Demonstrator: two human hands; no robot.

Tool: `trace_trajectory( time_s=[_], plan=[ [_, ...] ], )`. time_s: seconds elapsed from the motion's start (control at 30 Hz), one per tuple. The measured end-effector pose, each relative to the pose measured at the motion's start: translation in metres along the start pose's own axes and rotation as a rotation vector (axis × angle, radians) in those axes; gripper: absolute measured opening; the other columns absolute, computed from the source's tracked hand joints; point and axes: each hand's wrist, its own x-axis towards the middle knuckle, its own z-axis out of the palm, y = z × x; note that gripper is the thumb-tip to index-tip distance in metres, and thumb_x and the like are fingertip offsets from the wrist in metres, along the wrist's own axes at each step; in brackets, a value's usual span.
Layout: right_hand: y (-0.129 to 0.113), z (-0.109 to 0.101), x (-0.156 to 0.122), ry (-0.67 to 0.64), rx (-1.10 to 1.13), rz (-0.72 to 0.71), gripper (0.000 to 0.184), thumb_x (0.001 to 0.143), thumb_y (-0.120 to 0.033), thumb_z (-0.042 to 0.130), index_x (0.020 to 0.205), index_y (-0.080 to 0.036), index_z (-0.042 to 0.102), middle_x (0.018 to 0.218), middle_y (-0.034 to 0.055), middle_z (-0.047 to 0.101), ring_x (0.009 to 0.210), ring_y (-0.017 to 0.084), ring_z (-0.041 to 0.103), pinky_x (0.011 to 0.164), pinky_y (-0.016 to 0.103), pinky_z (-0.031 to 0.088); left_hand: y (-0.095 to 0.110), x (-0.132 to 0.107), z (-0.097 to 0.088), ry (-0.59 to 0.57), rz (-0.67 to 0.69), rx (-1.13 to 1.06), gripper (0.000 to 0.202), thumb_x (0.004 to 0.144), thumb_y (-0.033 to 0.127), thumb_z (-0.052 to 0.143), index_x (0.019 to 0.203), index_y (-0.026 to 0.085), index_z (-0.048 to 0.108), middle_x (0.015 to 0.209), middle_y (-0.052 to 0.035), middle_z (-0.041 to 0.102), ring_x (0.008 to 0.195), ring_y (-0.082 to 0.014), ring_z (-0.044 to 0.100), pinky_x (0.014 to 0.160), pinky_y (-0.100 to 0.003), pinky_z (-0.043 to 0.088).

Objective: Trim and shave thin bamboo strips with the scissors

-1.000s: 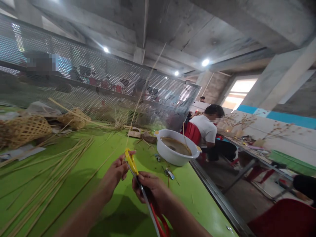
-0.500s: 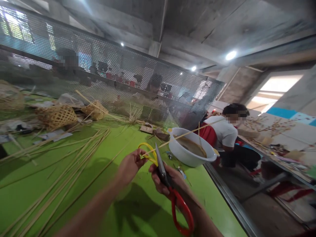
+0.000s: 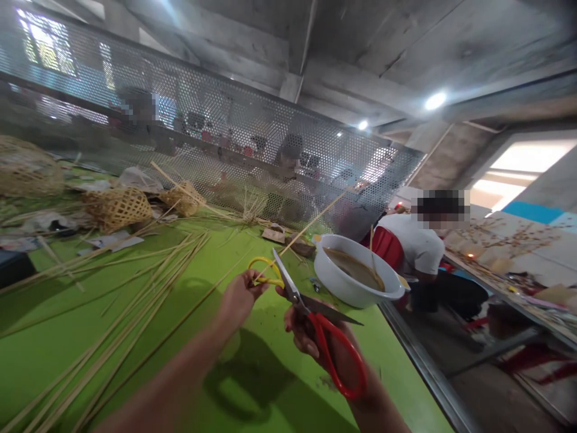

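Well, a sharp edge is close to skin here. The left hand point(image 3: 241, 296) is pinched on the near end of a thin strip point(image 3: 311, 225), and the rest sticks up over the tabletop point(image 3: 183, 376). A yellow loop point(image 3: 259, 260) is right by that pinch, but I can't tell which hand has it. The right hand point(image 3: 315, 340) is curled around the scissors point(image 3: 296, 297), and their blades are spread very wide.

If the right hand slips, the scissors could swing and nick a finger, since it seems to grip them near where the blades cross. One blade crosses the strip in this view, so a bump there might snap it. The strip could also catch on the yellow loop and pull free, because only its end is held. Its long loose part might swing and hit the bowl point(image 3: 336, 290).
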Motion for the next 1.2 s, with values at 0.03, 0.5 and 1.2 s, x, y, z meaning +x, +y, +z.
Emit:
trace_trajectory(
  time_s=[0.03,0.5,1.2],
  plan=[
    [0.0,-0.001,-0.001,0.008,-0.008,-0.011,0.052,0.084,-0.059,0.043,0.11,-0.02,0.065,0.075,0.0065,0.065,0.042,0.008,0.031,0.046,0.027,0.026,-0.001,0.001,-0.001,-0.004,0.028,0.032,0.015,0.066,0.028,0.07,0.073,0.017,0.062,0.067,0.0008,0.06,0.06,-0.0121,0.047,0.058,-0.024,0.031],
    [-0.012,0.007,-0.005,-0.027,-0.081,-0.101,0.058,0.066,-0.024,0.067,0.122,-0.026,0.054,0.107,0.0064,0.062,0.058,0.009,0.036,0.052,0.025,0.027,0.006,-0.001,-0.006,0.044,0.023,0.133,0.023,0.065,0.036,0.072,0.075,0.017,0.064,0.059,0.0029,0.056,0.055,-0.0121,0.044,0.055,-0.024,0.028],
    [0.016,0.009,0.015,0.239,-0.275,-0.296,0.053,0.084,-0.042,0.062,0.133,-0.032,0.046,0.118,0.0008,0.061,0.108,0.021,0.054,0.099,0.038,0.039,0.003,-0.022,0.018,-0.253,-0.128,-0.058,0.041,0.057,0.049,0.079,0.073,0.016,0.062,0.068,0.0003,0.062,0.066,-0.014,0.053,0.065,-0.026,0.037]
  ],
)
